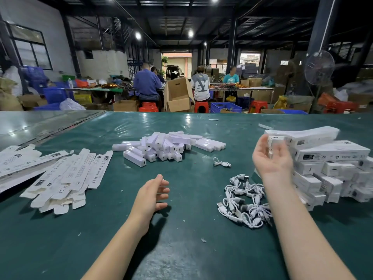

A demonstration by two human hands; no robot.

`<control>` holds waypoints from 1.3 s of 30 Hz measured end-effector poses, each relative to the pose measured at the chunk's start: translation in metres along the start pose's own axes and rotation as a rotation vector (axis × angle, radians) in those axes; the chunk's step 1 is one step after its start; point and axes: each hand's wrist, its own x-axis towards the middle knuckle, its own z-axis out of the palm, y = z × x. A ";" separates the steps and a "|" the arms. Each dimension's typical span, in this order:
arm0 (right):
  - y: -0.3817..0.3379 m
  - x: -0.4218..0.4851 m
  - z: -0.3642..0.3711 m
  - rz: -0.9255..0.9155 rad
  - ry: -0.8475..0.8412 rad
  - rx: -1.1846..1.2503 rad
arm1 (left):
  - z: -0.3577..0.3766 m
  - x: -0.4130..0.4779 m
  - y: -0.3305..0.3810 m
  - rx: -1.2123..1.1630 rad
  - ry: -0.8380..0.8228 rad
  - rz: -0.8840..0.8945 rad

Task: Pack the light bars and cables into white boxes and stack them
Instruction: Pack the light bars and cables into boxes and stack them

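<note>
- Now the left hand (151, 199) hovers over the desk (181, 249), its fingers (162, 189) loosely spread and holding nothing.
- Blurred, the right hand (272, 158) is palm-up, relaxed and empty, just beside the stacked boxes (331, 152) on the right.
- Cables (244, 201) lie tangled beside the right forearm. They look soft and light, and are best pinched at the coil.
- Bars (167, 146) are heaped farther off, centre. They are probably stiff, smooth and light, so grasp them mid-length.
- Flat cartons (60, 174) lie to the left, thin card that would crease easily.
</note>
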 end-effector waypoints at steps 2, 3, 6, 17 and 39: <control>0.008 -0.001 -0.006 0.029 0.006 -0.085 | 0.000 0.000 0.000 0.005 -0.004 0.001; 0.013 -0.002 -0.009 0.053 0.002 -0.139 | 0.000 0.000 0.000 0.003 -0.005 -0.001; 0.032 -0.004 -0.018 0.147 -0.035 -0.355 | -0.001 0.001 -0.001 -0.007 -0.009 -0.013; 0.092 -0.018 -0.124 -0.251 -0.886 -2.552 | -0.054 0.022 -0.003 0.896 0.468 0.271; 0.088 -0.015 -0.126 -0.172 -0.972 -2.495 | -0.135 0.060 -0.002 1.466 0.583 -0.248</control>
